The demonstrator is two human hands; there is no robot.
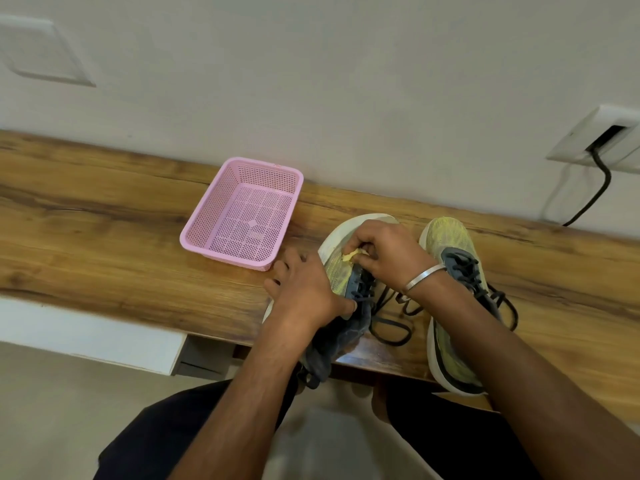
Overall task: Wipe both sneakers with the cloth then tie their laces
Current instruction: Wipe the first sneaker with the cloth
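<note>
A long wooden shelf (104, 237) is running across the view against a pale wall (311, 81), and everything is happening on it. Over on the left a pink perforated plastic basket (221, 209) is sitting with nothing showing inside. To the right, the second yellow-green sneaker (446, 306) is lying flat on its sole, toe toward the wall, its dark laces (502, 306) trailing loose beside it. In the middle, the first sneaker (341, 271) is being tipped onto its side, white sole edge facing the basket, heel hanging past the shelf's near edge. The left hand (304, 292) is gripping that sneaker from the sole side, thumb hooked in near the dark tongue, fingers curling round the far side. The right hand (384, 254), a metal bangle (424, 278) on its wrist, is bunching its fingers tight on a small yellow cloth (353, 254), pressing it onto the mesh toe of the tilted sneaker. A black cable (595, 188) is dropping from a wall socket (602, 140) at the far right.
</note>
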